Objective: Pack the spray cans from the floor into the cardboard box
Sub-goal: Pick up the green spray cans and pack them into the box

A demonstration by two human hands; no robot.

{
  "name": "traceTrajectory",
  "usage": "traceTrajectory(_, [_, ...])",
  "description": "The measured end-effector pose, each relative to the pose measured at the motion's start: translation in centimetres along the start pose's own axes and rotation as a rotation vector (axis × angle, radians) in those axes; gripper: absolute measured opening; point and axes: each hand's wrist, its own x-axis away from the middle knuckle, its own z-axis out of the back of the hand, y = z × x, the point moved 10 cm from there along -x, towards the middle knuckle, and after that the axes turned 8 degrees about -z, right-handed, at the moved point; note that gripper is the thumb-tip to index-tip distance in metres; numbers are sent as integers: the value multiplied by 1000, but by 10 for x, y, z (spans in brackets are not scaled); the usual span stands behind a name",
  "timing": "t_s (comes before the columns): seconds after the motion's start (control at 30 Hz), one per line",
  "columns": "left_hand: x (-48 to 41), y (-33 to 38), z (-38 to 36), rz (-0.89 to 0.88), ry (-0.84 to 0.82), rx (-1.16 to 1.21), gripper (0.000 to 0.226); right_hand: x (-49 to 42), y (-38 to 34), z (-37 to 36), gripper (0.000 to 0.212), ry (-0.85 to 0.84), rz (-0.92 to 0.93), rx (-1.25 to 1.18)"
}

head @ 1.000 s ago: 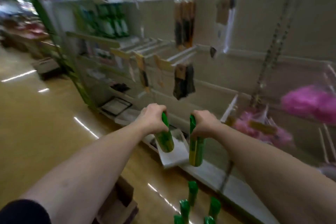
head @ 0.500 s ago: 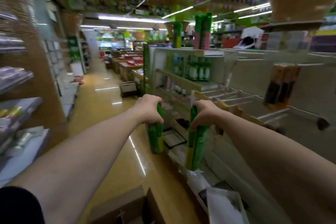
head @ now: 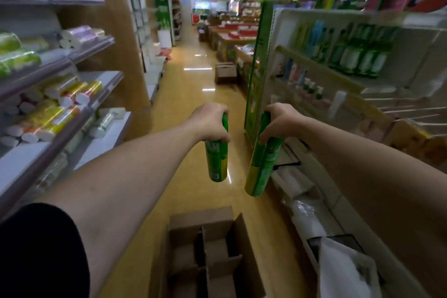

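green-yellow spray cans [head: 216, 159], brown cardboard box [head: 208, 254]

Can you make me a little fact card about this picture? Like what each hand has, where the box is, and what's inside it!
place: shop aisle, shelves on both sides
left hand: grips the top of the left can, green, hanging upright
right hand: grips the top of the right can, green, a bit tilted
cans: in the air, apart, not touching
box: open, on the floor, below the cans
inside box: cardboard dividers; no can seen in it
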Motion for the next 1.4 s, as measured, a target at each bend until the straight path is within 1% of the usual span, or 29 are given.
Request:
traceTrajectory(0.13, [-16, -38, -58, 91, -75, -1, 52, -54, 7, -60, 57, -105, 16, 15])
traceTrajectory(0.33, [-44, -76, -157, 189, -244, -5, 50, -127, 33, -155, 59, -245, 24, 109])
traceTrajectory(0.43, [-50, -98, -202, 236, -309, -1, 52, -154, 47, -203, 60, -313, 35, 142])
traceTrajectory(0.53, [-47, -114, -252, 284, -378, 8, 57, -170, 67, -254, 58, -372, 36, 158])
traceTrajectory(0.63, [-43, -130, -312, 296, -447, 43, 60, -180, 93, -307, 60, -434, 2, 153])
traceTrajectory(0.77, [-25, -149, -396, 315, -518, 106, 55, -181, 132, -386, 57, -484, -30, 135])
traceTrajectory(0.87, [-5, -166, -474, 341, -538, 178, 54, -178, 163, -456, 56, -498, -33, 158])
traceTrajectory(0.93, [11, -169, -502, 330, -536, 185, 58, -167, 178, -483, 56, -476, -44, 136])
traceTrajectory(1.13, [59, -194, -636, 325, -608, 267, 58, -158, 235, -606, 57, -465, -78, 136])
traceTrajectory(1.27, [81, -212, -698, 342, -612, 264, 58, -159, 258, -663, 58, -449, -90, 74])
traceTrajectory(1.4, [90, -233, -739, 371, -571, 258, 55, -166, 271, -709, 67, -432, -91, 70])
